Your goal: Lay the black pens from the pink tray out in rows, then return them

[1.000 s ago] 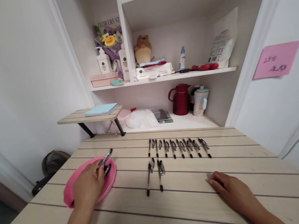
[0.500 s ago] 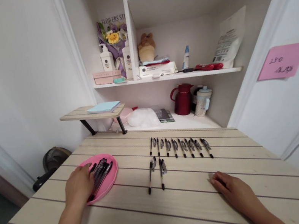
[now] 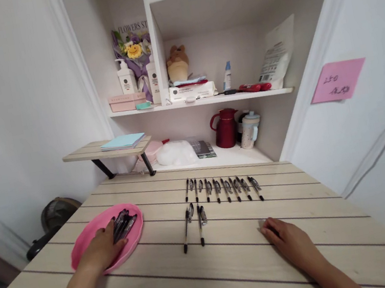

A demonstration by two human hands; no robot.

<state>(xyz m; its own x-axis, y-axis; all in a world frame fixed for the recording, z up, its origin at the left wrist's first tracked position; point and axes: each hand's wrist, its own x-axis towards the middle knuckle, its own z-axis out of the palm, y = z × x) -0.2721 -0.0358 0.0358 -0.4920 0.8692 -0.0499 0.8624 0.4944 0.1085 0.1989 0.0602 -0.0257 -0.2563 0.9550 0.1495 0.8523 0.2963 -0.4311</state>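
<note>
A pink scalloped tray at the left holds a small pile of black-and-clear pens. My left hand lies over the tray, with thumb and fingers closed around the near ends of these pens. On the tabletop, several uncapped pens stand in a row, each with its cap beside it. Two more pens with caps lie nearer to me, below the row's left end. My right hand rests on the wood to the right, fingers curled in, no object visible in it.
A low riser with blue paper stands at the back left. Behind the desk, a shelf holds a red jug, a tumbler and a white plastic bag. A pink note is stuck on the right wall.
The view has shifted, moving most things left in the picture. My left hand has drawn back toward the pens' near ends, uncovering more of the tray's left side. My right hand stays resting.
</note>
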